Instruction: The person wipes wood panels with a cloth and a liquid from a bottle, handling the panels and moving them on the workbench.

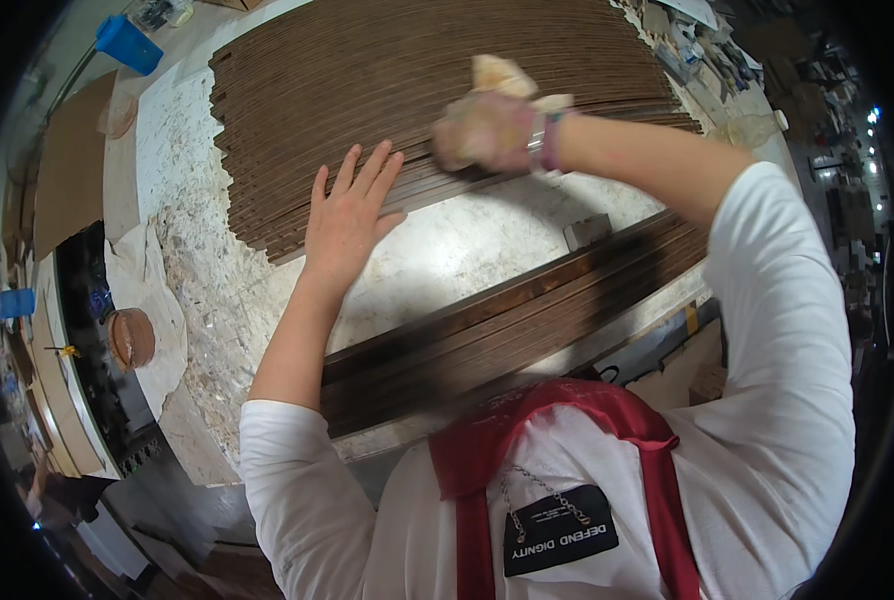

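Note:
Many long, thin dark-brown wooden strips (367, 70) lie side by side across the worktable, their ends uneven at the left. My left hand (347, 215) rests flat with fingers spread on the strips nearest me, close to their left ends. Farther right, my right hand (482, 132) is closed around a crumpled cream-coloured rag (502, 75) and presses it against the near strips. Motion smears this hand, and a bracelet and purple band circle its wrist. The rag's underside is hidden.
A second stack of brown strips (507, 325) lies along the table's near edge, with a small grey block (588, 232) behind it. The pale, stained worktable (197, 300) has a round brown container (130, 338) at left and a blue cup (127, 45) at far left. Wood scraps (702, 60) clutter the far right.

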`<state>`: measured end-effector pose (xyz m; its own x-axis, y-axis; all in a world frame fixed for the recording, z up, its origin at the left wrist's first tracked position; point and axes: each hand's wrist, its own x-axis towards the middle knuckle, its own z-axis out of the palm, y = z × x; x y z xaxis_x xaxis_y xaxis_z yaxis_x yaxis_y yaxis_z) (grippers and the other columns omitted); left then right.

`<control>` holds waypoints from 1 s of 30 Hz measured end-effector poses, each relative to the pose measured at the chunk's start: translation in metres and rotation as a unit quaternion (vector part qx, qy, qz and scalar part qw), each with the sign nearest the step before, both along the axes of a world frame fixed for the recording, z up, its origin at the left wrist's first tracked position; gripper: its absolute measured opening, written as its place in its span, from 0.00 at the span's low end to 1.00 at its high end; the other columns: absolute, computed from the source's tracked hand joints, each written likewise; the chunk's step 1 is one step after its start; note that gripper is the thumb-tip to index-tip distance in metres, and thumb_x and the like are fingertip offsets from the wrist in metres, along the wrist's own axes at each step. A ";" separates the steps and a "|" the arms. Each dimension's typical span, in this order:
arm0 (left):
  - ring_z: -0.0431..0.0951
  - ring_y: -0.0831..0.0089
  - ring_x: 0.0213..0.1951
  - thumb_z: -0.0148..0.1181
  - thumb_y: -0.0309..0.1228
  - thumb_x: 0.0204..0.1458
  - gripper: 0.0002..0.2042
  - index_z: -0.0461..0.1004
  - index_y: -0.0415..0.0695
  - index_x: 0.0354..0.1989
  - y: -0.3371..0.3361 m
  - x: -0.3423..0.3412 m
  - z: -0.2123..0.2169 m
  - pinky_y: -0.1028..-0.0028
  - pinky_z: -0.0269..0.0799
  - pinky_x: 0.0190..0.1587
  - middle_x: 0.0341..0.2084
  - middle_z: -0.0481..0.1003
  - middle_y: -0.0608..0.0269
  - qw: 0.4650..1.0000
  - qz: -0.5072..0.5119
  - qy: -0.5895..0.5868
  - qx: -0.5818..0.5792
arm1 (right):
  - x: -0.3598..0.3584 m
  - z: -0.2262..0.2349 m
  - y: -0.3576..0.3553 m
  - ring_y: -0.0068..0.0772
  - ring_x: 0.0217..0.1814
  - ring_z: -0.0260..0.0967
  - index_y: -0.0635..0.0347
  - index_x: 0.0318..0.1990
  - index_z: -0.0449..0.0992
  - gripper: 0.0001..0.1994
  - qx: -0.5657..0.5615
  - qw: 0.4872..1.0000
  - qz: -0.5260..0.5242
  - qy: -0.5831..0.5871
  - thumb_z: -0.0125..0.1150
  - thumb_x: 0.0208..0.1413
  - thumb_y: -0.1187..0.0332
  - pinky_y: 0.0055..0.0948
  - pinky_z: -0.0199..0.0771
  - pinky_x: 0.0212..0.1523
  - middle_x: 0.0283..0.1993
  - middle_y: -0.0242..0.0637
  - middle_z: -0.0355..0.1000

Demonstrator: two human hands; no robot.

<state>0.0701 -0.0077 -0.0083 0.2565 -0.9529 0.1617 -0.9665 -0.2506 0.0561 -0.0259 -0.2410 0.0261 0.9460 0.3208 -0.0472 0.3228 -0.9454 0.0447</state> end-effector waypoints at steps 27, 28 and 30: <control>0.55 0.64 0.68 0.62 0.47 0.49 0.37 0.56 0.57 0.68 -0.001 -0.003 0.006 0.52 0.51 0.67 0.68 0.54 0.74 0.999 0.019 0.002 0.044 | -0.134 0.015 -0.164 0.45 0.35 0.72 0.53 0.31 0.74 0.05 -0.083 0.981 -0.174 0.030 0.60 0.48 0.65 0.38 0.73 0.37 0.31 0.40 0.73; 0.55 0.63 0.68 0.62 0.47 0.49 0.37 0.56 0.56 0.68 -0.001 -0.002 0.005 0.52 0.52 0.66 0.68 0.54 0.74 0.999 0.017 0.001 0.039 | -0.120 0.029 -0.137 0.47 0.34 0.71 0.54 0.27 0.73 0.05 -0.043 0.971 -0.235 0.020 0.58 0.50 0.65 0.37 0.71 0.39 0.27 0.40 0.72; 0.55 0.63 0.68 0.62 0.47 0.49 0.36 0.56 0.56 0.68 0.000 -0.002 0.004 0.52 0.52 0.66 0.68 0.54 0.73 0.999 0.012 -0.005 0.032 | -0.113 0.037 -0.105 0.46 0.35 0.71 0.54 0.27 0.72 0.05 0.073 0.964 -0.235 -0.096 0.57 0.51 0.67 0.36 0.71 0.40 0.27 0.39 0.72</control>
<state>0.0680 -0.0076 -0.0041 0.2790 -0.9548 0.1026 -0.9603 -0.2773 0.0302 -0.1390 -0.3461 0.0633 0.9751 -0.1564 0.1570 -0.1445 -0.9859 -0.0847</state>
